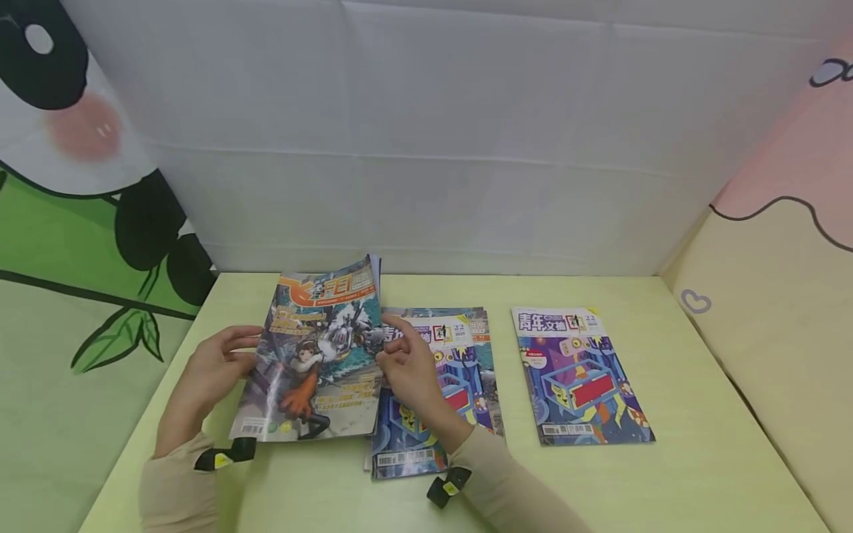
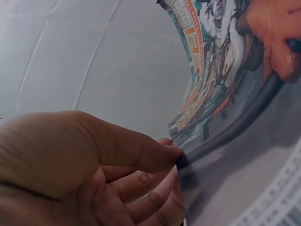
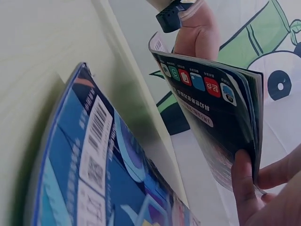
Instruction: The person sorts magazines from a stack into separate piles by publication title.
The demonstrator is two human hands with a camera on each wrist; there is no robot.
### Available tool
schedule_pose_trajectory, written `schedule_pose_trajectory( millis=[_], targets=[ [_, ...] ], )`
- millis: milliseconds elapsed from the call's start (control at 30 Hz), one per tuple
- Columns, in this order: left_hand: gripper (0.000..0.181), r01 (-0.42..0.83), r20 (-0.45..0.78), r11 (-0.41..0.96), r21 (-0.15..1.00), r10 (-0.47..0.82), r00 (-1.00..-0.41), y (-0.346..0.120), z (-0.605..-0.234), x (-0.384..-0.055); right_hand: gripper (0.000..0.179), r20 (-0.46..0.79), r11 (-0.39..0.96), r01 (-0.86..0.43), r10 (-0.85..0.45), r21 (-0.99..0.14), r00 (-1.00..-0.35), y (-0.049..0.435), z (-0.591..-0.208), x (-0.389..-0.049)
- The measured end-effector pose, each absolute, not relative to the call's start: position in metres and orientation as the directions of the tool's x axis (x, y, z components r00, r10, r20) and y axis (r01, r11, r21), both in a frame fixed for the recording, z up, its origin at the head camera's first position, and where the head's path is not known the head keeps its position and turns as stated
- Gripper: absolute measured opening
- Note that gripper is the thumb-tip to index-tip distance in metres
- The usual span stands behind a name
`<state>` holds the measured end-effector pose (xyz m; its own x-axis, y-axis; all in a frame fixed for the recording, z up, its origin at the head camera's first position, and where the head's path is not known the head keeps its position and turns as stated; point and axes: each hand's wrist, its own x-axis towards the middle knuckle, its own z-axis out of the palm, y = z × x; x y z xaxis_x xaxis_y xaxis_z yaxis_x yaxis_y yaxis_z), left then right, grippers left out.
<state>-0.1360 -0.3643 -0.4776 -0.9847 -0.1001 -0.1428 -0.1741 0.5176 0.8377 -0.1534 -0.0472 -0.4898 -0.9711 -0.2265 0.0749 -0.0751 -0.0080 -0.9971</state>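
Observation:
A magazine with a comic-style cover (image 1: 326, 355) is held up above the table's left side, its cover facing up and bowed. My left hand (image 1: 215, 369) pinches its left edge; in the left wrist view the thumb (image 2: 164, 157) lies on the cover with fingers behind. My right hand (image 1: 415, 370) pinches the right edge, over a pile of magazines. The dark back cover (image 3: 207, 99) with a row of colourful icons shows in the right wrist view. On top of the pile is a purple-blue magazine (image 1: 409, 455), partly hidden by my right hand and forearm.
Another purple-blue magazine (image 1: 586, 389) lies flat on the right of the pale yellow table (image 1: 700, 459). Beneath the pile's top magazine, a comic-cover one (image 1: 489, 370) sticks out on the right. A white wall sheet (image 1: 466, 148) closes the back, with printed panels on both sides.

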Motion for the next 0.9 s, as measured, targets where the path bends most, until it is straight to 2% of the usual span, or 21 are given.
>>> schedule_pose_trajectory(
  millis=[400, 700, 900],
  targets=[
    [0.058, -0.178, -0.101, 0.588, 0.789, -0.161, -0.982, -0.394, -0.484, -0.136, 0.061, 0.075, 0.019, -0.082, -0.217, -0.996, -0.973, -0.083, -0.499, -0.152],
    [0.058, -0.203, -0.149, 0.586, 0.784, -0.139, -0.979, -0.409, -0.492, -0.13, 0.066, -0.093, 0.029, 0.089, -0.239, -0.996, -0.967, -0.097, -0.51, -0.152],
    [0.055, -0.203, -0.158, 0.599, 0.774, -0.128, -0.979, -0.408, -0.502, -0.133, 0.072, -0.124, 0.074, 0.108, -0.265, -0.991, -0.956, -0.097, -0.518, -0.154]
  ],
)
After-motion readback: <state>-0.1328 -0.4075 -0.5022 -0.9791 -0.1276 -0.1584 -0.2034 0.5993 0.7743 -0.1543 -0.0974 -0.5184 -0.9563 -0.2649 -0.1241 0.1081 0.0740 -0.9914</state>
